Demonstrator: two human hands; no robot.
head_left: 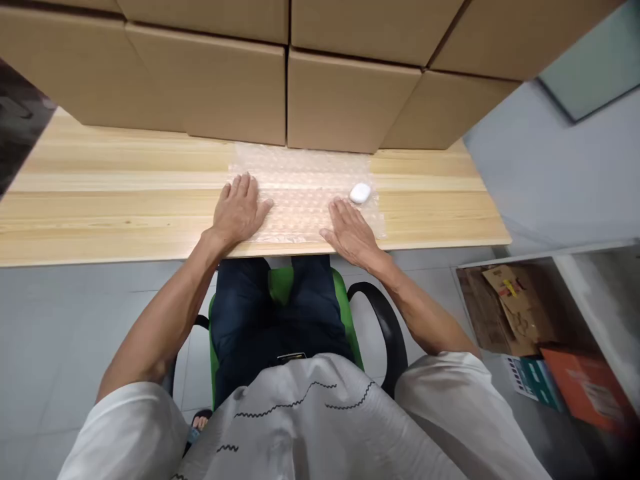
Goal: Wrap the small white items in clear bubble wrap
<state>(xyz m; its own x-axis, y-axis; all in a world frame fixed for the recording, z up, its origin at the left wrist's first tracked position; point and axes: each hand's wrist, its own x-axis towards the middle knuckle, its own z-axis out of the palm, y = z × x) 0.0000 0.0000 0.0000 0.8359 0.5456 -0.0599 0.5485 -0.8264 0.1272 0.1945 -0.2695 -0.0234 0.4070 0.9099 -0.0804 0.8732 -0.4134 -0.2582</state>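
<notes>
A sheet of clear bubble wrap [300, 193] lies spread on the wooden table in front of me. My left hand [239, 208] rests flat on its left edge, fingers pointing away and thumb stretched out to the right. On the sheet's lower right part lies my right hand [351, 230], palm down with the fingers extended. Just beyond those right fingertips sits a small white rounded object [360, 193] on the wrap; its kind I cannot make out. Neither hand holds anything.
Large cardboard boxes [235, 80] stand stacked along the back of the wooden table [125, 213]. I sit on a green chair with a black armrest [387, 333]. To the right, a shelf holds flattened cardboard [515, 307] and an orange box [587, 387].
</notes>
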